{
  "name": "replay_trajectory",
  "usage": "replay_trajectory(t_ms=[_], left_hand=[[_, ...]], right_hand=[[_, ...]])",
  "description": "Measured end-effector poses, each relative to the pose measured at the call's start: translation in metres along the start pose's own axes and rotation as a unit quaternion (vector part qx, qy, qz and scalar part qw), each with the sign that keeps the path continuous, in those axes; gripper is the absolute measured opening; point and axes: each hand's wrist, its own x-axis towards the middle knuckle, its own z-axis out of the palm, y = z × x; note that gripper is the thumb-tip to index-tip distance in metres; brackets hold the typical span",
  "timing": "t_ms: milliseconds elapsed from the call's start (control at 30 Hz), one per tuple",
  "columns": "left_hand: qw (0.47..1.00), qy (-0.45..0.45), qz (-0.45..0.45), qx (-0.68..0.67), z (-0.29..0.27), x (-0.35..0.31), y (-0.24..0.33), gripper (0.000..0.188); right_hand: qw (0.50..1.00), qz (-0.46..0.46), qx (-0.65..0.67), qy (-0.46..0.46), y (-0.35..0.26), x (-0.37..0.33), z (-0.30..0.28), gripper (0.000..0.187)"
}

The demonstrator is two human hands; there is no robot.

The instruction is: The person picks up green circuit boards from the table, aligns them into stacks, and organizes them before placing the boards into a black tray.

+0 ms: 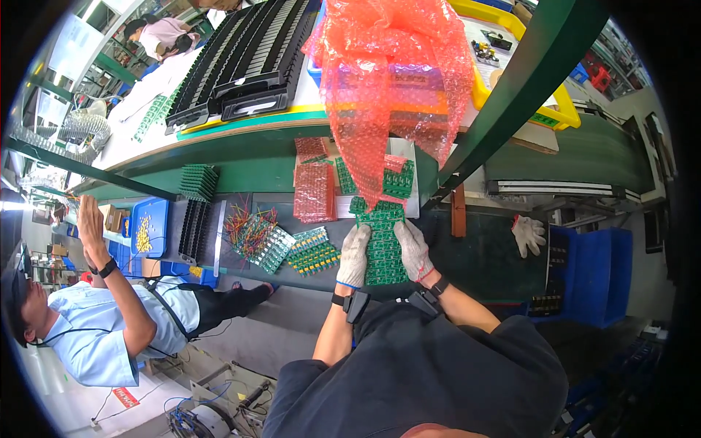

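A green printed circuit board panel [385, 255] lies between my two gloved hands at the bench's near edge. My left hand [353, 257] grips its left edge, fingers curled in against it. On the opposite edge, my right hand [414, 250] has hold in the same way. Fingertips of both hands are partly hidden. Beyond the panel are more green boards [399, 182] with pink wrap among them. Red bubble wrap [394, 80] hangs down from the shelf and covers part of those boards. A pink bubble-wrapped pack [315, 193] sits to their left.
Boards with coloured wires [255, 237] and boards with yellow parts [314, 252] lie left. Farther left are a blue tray [151, 228] of small yellow pieces and a co-worker [124, 314] with raised hands. A loose glove [528, 235], blue bin [599, 277] and green post [518, 95] stand right.
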Motion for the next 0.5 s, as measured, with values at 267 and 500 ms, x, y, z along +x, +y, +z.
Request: replay_trajectory(t_ms=[267, 500], left_hand=[[0.999, -0.024, -0.023, -0.042, 0.003, -0.011, 0.032, 0.036], [0.995, -0.021, -0.033, -0.087, 0.001, -0.012, 0.021, 0.034]], right_hand=[[0.999, -0.004, 0.035, -0.023, -0.012, -0.010, -0.001, 0.038], [1.000, -0.001, 0.024, -0.017, -0.009, -0.011, -0.001, 0.037]])
